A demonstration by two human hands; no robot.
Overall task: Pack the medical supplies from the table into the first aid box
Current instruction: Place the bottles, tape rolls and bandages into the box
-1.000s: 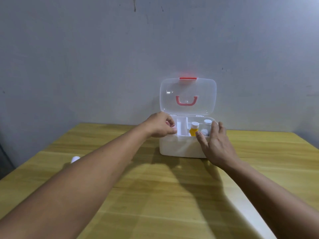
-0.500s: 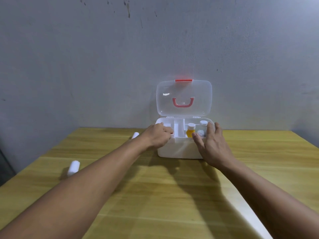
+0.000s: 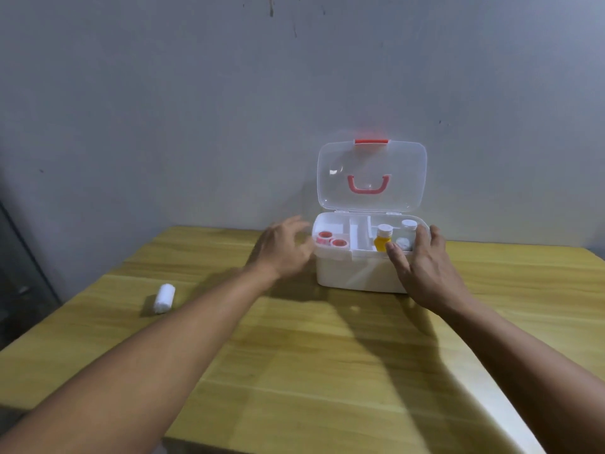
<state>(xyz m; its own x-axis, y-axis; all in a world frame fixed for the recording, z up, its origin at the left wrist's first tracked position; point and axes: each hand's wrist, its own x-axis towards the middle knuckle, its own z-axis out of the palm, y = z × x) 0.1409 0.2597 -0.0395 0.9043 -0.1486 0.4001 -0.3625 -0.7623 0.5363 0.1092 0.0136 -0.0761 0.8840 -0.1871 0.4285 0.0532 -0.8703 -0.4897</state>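
In the head view, a white first aid box (image 3: pixel 360 273) is sitting on a wooden table (image 3: pixel 327 371), close to the grey wall (image 3: pixel 196 109) at the far edge. Its clear lid (image 3: pixel 371 175) is standing upright and open, showing a red handle (image 3: pixel 369 185) and a red latch (image 3: pixel 371 141) at the top. A white tray inside is dividing the box into compartments.

In the left compartment two red-and-white tape rolls (image 3: pixel 331 240) are lying side by side. The middle compartment is showing only white plastic. In the right compartment a yellow bottle (image 3: pixel 383 238) with a white cap is standing upright, and just beside it a clear bottle (image 3: pixel 407 235) with a white cap is standing too.

The left hand (image 3: pixel 283 249) is hovering just beside the left end of the box, blurred, with its fingers spread loosely and nothing in its grasp; whether it is touching the box wall cannot be told. The right hand (image 3: pixel 422 268) is resting against the front right corner of the box, its fingers (image 3: pixel 397 257) lying open over the rim next to the two bottles and its thumb reaching around the right end. It is gripping no bottle; it is only laid on the box.

A white gauze roll (image 3: pixel 164 298) is lying on the table well apart from the box, out to the left, with its shadow falling beside it. Both forearms are stretching across the table and casting dark shadows on the wood.
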